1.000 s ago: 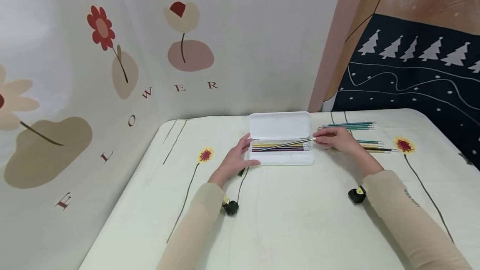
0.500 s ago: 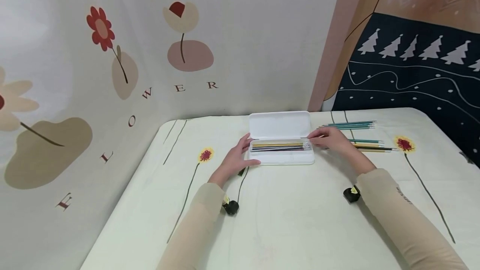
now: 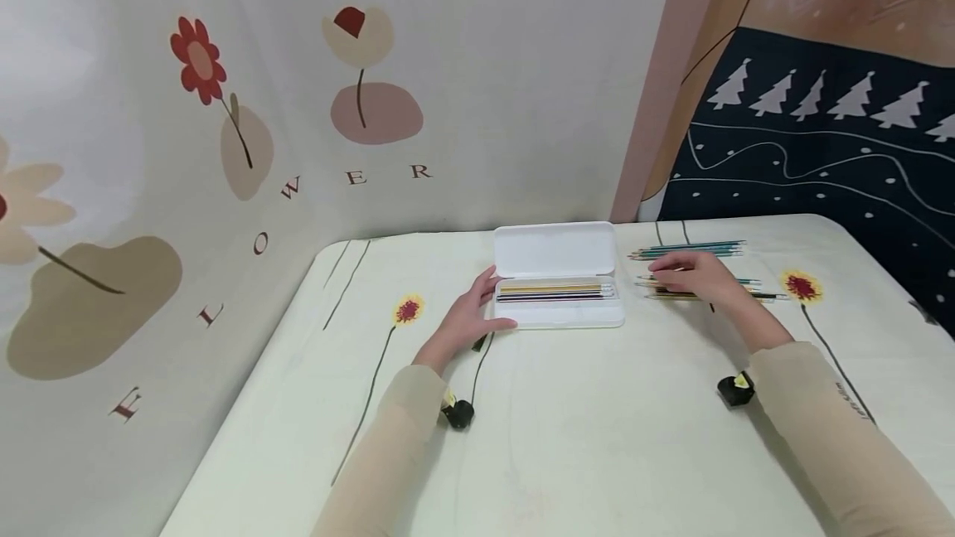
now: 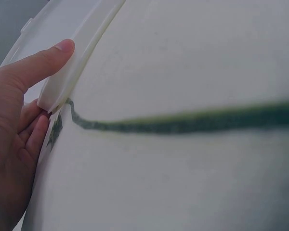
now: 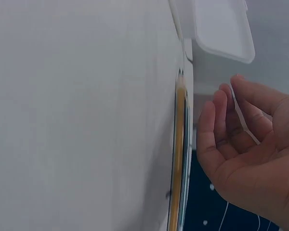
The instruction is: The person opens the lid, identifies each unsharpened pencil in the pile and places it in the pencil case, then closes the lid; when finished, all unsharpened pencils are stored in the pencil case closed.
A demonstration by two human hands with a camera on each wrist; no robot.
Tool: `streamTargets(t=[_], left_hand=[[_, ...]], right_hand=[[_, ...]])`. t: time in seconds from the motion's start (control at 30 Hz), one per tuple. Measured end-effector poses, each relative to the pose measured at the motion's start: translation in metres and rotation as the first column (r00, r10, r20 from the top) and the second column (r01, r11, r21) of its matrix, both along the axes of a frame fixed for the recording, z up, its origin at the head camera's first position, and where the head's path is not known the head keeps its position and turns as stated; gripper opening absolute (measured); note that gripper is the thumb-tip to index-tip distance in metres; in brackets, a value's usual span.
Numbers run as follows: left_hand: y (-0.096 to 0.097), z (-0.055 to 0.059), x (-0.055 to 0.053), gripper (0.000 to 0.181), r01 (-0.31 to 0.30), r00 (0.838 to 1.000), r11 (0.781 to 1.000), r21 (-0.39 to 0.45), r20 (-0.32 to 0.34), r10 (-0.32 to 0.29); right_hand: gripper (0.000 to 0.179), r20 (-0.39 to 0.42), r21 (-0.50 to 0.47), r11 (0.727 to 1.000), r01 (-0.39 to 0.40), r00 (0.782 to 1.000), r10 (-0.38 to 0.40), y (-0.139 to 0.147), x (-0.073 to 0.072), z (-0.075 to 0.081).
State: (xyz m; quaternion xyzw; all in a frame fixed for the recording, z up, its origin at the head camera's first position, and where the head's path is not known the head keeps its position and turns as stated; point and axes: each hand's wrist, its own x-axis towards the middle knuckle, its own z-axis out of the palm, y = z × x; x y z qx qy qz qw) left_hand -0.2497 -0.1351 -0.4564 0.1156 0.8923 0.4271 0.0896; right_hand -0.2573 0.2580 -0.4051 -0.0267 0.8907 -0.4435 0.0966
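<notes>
A white pencil case (image 3: 567, 318) lies open on the table, with several pencils (image 3: 555, 294) side by side inside it. My left hand (image 3: 464, 317) holds the case's left end. In the left wrist view its thumb (image 4: 48, 61) lies over the case wall and the other fingers curl at the corner. My right hand (image 3: 697, 274) is over a loose group of pencils (image 3: 764, 296) right of the case. Its fingers are loosely bent with nothing between them in the right wrist view, beside a yellow pencil (image 5: 177, 154).
Several teal pencils (image 3: 694, 249) lie in another group behind the right hand. The case's raised lid (image 3: 555, 248) stands towards the back wall cloth (image 3: 507, 131). A printed white cloth (image 3: 567, 437) covers the table.
The right hand put a striped pencil down into the case, let go, and moved right to the loose pencils. The left hand stays at the case.
</notes>
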Motion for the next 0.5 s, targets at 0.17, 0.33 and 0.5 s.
streamTargets(t=[0.17,0.33,0.5], left_hand=[[-0.001,-0.001,0.000,0.107,-0.005,1.000,1.000,0.000,0.002,0.005],[0.000,-0.002,0.000,0.108,-0.015,1.000,1.000,-0.001,0.011,0.016],[0.000,-0.001,0.000,0.110,-0.026,0.999,1.000,0.006,0.018,0.026]], right_hand=[[0.043,-0.003,0.009,1.000,0.020,1.000,-0.020,0.020,0.005,0.003],[0.046,0.014,-0.027,0.998,0.055,0.998,-0.054,0.040,0.009,0.004],[0.052,0.023,-0.064,0.992,0.108,0.994,-0.107,0.059,0.015,0.004]])
